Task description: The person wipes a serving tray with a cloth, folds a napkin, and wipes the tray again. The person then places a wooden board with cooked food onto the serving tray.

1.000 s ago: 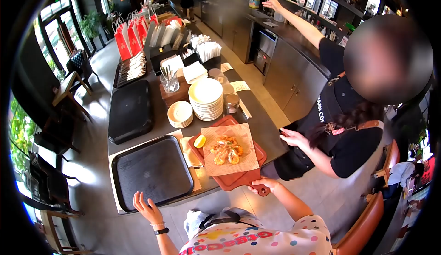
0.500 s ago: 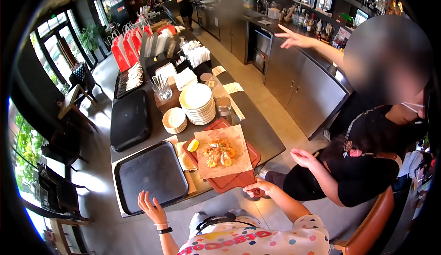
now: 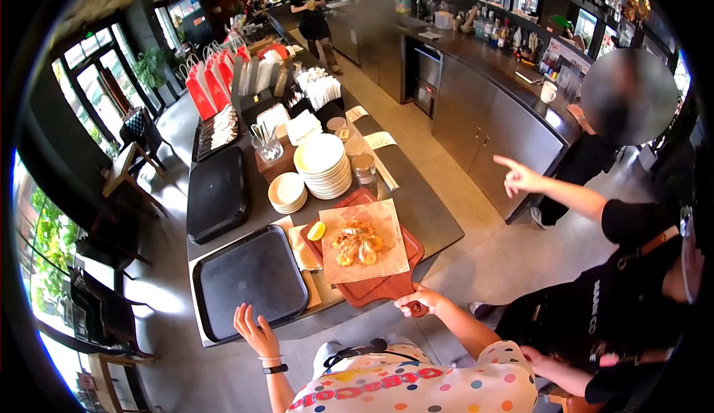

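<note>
My right hand (image 3: 421, 301) is closed round the handle of a reddish-brown wooden serving board (image 3: 364, 292), which lies over the near right part of the counter. A sheet of printed paper (image 3: 335, 271) covers much of the board. On it sit golden fried pieces of food (image 3: 358, 243), with a lemon wedge (image 3: 317, 231) at the left. My left hand (image 3: 255, 330), fingers apart and holding nothing, is at the front edge of a black tray (image 3: 251, 283); whether it touches the tray I cannot tell. Brown napkins (image 3: 303, 252) lie between tray and board.
Stacked plates (image 3: 323, 164), small bowls (image 3: 287, 192) and a glass jar (image 3: 364, 170) stand just behind the board. Another black tray (image 3: 216, 196) lies farther left. At the right, a co-worker's pointing hand (image 3: 517, 176) reaches out beside the counter. Red paper bags (image 3: 201, 88) stand farther back.
The co-worker on the right has shifted, lowering the pointing arm and drawing the other hand down near my right side. Another person now shows behind. My grip on the serving board is unchanged.
</note>
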Demonstrator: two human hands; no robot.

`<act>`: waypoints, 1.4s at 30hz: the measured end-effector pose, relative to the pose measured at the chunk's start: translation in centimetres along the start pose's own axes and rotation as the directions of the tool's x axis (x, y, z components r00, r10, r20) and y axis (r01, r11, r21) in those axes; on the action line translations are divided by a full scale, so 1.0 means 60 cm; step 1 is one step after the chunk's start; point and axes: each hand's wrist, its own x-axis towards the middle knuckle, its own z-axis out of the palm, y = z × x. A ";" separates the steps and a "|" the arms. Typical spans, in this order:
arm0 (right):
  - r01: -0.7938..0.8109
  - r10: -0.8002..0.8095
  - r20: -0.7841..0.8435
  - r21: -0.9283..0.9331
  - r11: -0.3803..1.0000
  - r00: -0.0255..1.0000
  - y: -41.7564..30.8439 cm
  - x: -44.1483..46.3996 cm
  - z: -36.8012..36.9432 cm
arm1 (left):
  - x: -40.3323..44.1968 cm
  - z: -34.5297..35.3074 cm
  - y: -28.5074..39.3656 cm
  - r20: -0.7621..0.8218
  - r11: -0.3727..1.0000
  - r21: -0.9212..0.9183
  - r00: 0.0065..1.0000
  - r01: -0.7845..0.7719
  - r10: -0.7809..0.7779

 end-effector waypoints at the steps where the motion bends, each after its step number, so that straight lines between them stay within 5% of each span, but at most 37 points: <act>1: -0.006 0.006 -0.003 0.005 1.000 1.000 0.001 0.001 0.000 | -0.004 0.003 0.002 0.000 1.000 -0.014 1.000 0.003 -0.003; 11: 0.016 -0.017 -0.022 -0.037 0.999 1.000 0.021 -0.003 -0.008 | -0.030 0.031 0.080 0.150 0.959 -0.278 0.984 -0.053 0.098; 16: -0.045 0.048 -0.036 0.067 0.997 0.998 0.032 -0.018 0.005 | -0.033 0.059 0.089 0.161 0.855 -0.502 0.985 0.130 -0.055; 24: 0.023 -0.027 -0.101 -0.045 0.999 0.995 0.016 -0.036 0.071 | -0.038 0.106 0.110 0.307 0.534 -0.738 0.911 0.411 -0.277; 33: 0.009 -0.015 -0.073 -0.092 0.996 0.997 0.003 -0.035 0.103 | -0.070 0.139 0.126 0.553 0.106 -0.782 0.762 0.615 -0.338; 42: -0.029 0.027 -0.023 -0.094 0.995 0.999 -0.012 -0.035 0.114 | -0.081 0.135 0.165 0.554 0.083 -0.782 0.749 0.618 -0.364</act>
